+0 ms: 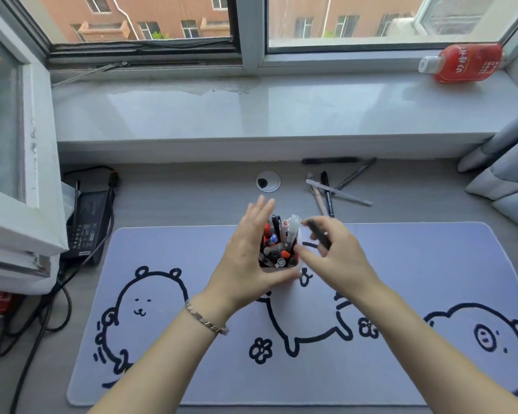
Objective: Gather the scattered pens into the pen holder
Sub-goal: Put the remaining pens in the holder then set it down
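The pen holder [278, 254], a small square cup packed with several pens, stands on the lilac desk mat [192, 339]. My left hand [248, 258] cups its left side, thumb under the front edge, fingers spread upward. My right hand [335, 258] hovers just right of the holder and grips a black pen [319, 236], held tilted above the holder's right rim. Several scattered pens [329, 189] lie crossed on the desk behind the mat, to the right. One more black pen [329, 160] lies along the base of the windowsill.
A round cable grommet [268, 181] sits behind the holder. A laptop charger with cables [87, 216] lies at the left. A red bottle [464, 62] lies on the windowsill [251, 112]. Curtain folds [503, 174] hang at the right, an open window frame [15, 174] juts in at the left.
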